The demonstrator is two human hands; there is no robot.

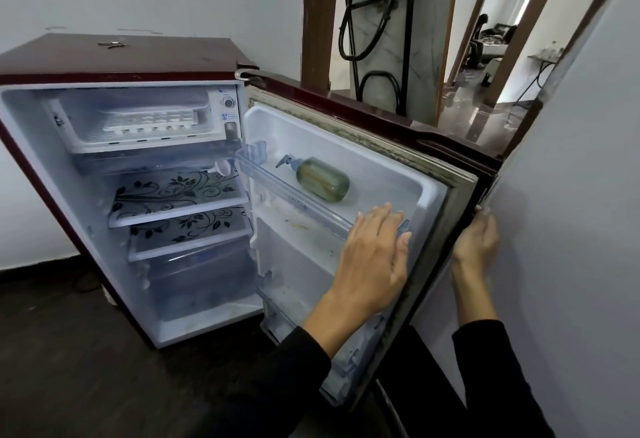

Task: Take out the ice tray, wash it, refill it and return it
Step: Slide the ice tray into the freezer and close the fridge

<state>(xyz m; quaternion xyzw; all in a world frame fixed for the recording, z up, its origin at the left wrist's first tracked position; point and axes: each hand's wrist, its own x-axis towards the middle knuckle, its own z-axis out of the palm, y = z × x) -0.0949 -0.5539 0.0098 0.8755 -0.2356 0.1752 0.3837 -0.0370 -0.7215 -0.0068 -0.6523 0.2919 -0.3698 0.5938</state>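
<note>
Both hands are at the open fridge door: the left hand lies flat on the inner liner, fingers straight and spread against the end of the clear door shelf, holding nothing, while the right hand curls its fingers round the door's outer edge. The ice tray sits untouched in the freezer compartment at the top of the cabinet, well apart from both hands. Trouble could come from the door itself: it stands just beside the grey wall, and pushed wider it might pinch the right fingers there. A green pump bottle lies on its side on the door shelf and may roll if the door is jolted. Nothing visible blocks the freezer opening; floral glass shelves sit below it.
</note>
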